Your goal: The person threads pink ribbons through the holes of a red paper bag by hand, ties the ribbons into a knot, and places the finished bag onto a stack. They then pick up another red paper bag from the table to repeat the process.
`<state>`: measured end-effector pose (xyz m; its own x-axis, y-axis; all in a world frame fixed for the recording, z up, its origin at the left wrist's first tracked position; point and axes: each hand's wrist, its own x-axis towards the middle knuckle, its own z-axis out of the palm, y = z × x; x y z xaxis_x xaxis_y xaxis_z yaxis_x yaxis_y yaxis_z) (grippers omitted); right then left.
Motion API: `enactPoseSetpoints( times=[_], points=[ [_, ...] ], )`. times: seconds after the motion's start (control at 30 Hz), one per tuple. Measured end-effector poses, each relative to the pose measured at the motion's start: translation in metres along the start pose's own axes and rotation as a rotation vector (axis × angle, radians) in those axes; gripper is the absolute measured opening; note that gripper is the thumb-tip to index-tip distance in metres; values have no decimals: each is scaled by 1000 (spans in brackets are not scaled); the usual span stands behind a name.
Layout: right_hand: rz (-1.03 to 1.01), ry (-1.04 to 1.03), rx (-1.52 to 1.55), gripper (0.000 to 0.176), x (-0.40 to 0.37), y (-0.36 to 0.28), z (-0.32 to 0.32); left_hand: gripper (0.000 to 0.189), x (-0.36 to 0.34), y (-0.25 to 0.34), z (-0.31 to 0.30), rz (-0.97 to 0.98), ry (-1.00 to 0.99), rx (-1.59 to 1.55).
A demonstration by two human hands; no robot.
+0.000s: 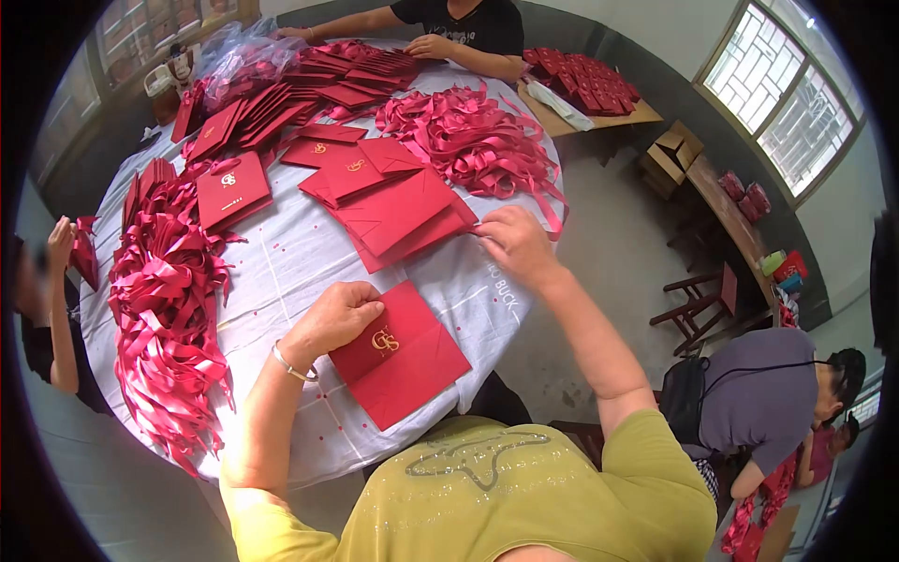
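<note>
- Left hand: the thumb lies over the upper left edge of a flat crimson paper bag with a gold emblem; the curled fingers, partly hidden, appear to grasp this edge, probably to steady the bag while leaving most of its face exposed.
- Right hand: the fingertips are drawn together at the right corner of a loose pile of flat red paper bags; whether they pinch anything cannot be told.
- Position of the held bag: near the table's front edge, close to the wearer's body, presumably for easy reach.
- Support: a table covered with a white printed cloth.
- Surroundings: a long heap of shiny crimson ribbons at left and a tangled mound of pinkish-red ribbons beyond the pile, seemingly set apart to keep the middle workable.
- Far side: a person in a black shirt.
</note>
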<state>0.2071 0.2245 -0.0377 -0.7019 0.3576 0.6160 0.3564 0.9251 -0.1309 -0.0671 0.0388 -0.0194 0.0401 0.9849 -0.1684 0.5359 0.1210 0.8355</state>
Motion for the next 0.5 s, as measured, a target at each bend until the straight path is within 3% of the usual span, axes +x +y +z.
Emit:
enactPoseSetpoints(
  times=[0.1, 0.17, 0.37, 0.43, 0.5],
  points=[
    [56, 78, -88, 17, 8, -8, 14, 24, -1, 0, -3, 14, -12, 5],
    [243, 23, -72, 14, 6, -4, 23, 22, -3, 0, -5, 23, -17, 13],
    [188, -33, -161, 9, -3, 2, 22, 20, 1, -9, -7, -34, -101, -194],
    [184, -54, -119, 7, 0, -20, 9, 19, 5, -14, -6, -98, -141, -376],
    [307, 45, 264, 9, -2, -42, -2, 19, 6, -15, -6, -104, -146, -417]
  ],
)
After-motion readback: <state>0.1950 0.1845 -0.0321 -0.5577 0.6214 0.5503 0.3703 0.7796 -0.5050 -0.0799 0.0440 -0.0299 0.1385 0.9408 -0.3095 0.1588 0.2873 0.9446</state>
